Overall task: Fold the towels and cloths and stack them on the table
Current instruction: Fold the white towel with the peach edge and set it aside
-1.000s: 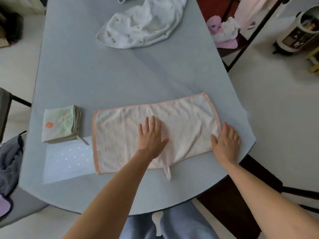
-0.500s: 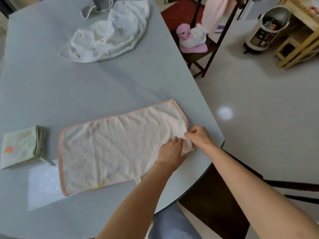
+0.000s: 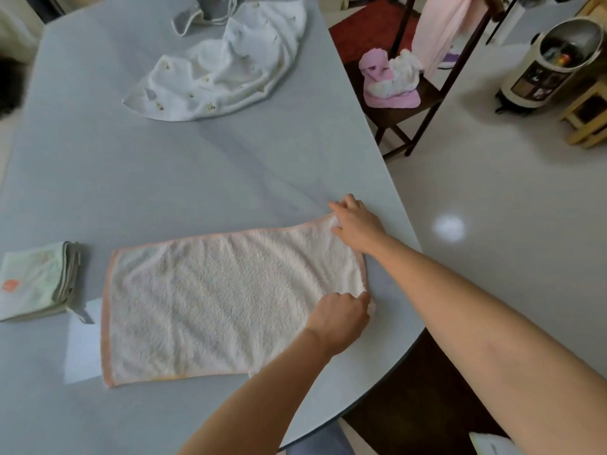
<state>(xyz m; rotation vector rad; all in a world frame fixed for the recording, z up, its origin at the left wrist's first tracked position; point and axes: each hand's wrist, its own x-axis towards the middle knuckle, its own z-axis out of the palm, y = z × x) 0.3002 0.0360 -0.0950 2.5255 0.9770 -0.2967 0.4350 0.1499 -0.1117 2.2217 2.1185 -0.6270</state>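
A: Towel point(image 3: 223, 300), pink-edged, lies flat and spread along the near edge of the worktop point(image 3: 164, 178), its long side running left to right. Where are the hands?

B: Both at its right short end. The right hand point(image 3: 356, 224) pinches the far right corner, fingers curled onto the terry. The left hand point(image 3: 340, 318) pinches the near right corner, thumb and fingers closed on the cloth just beside the worktop's right edge.

A: So the step looks like folding the right end over to the left?

B: That is my reading. To do it well, I'd lift both corners together and level, carry them straight across, and lay the pink hem on the left hem so the borders match. If one hand leads, the fold skews. After landing, a flat palm along the crease would settle the thick pile.

A: Anything in the way?

B: The folded green cloth point(image 3: 36, 284) sits near the left edge, just beside the towel's left end but apart from it, so the fold should clear it. That looks like the stack's start. A crumpled white cloth point(image 3: 223, 70) waits unfolded toward the far edge, well apart.

A: Progress?

B: Early, I'd judge: one piece folded, this one underway, at least one more to go.
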